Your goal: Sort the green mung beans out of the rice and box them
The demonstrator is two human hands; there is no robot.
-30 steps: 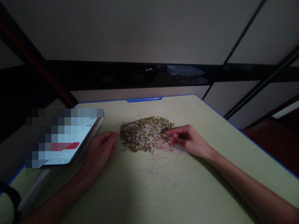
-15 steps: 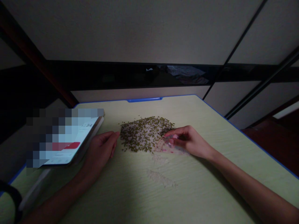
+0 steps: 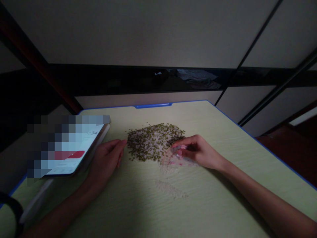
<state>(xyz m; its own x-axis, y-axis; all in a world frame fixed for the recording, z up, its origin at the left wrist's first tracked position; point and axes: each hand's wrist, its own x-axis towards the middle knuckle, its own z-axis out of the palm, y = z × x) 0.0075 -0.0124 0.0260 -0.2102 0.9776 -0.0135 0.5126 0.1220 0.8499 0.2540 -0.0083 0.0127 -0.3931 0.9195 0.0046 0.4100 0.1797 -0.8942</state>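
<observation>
A mixed pile of green mung beans and pale rice-like grains (image 3: 151,142) lies spread on the table. At its left edge rests my left hand (image 3: 107,155), fingers curled and thumb pressed against them; whatever is between them, if anything, is hidden. My right hand (image 3: 195,150) is at the pile's right edge, thumb and fingers pinched on a clear plastic bag with pink print (image 3: 178,160). The bag lies low over the table, touching the near right side of the pile. Small pale grains (image 3: 170,189) are scattered nearer to me.
The pale table (image 3: 223,198) has a blue rim and a blue handle (image 3: 153,105) at its far edge. A lit tablet or phone (image 3: 74,155), partly blurred out, leans on a stand at the left. Cabinet panels (image 3: 148,33) rise just behind the table.
My right hand has shifted slightly left and toward me, with the plastic bag moving along the pile's near right side. My left hand has stayed in place.
</observation>
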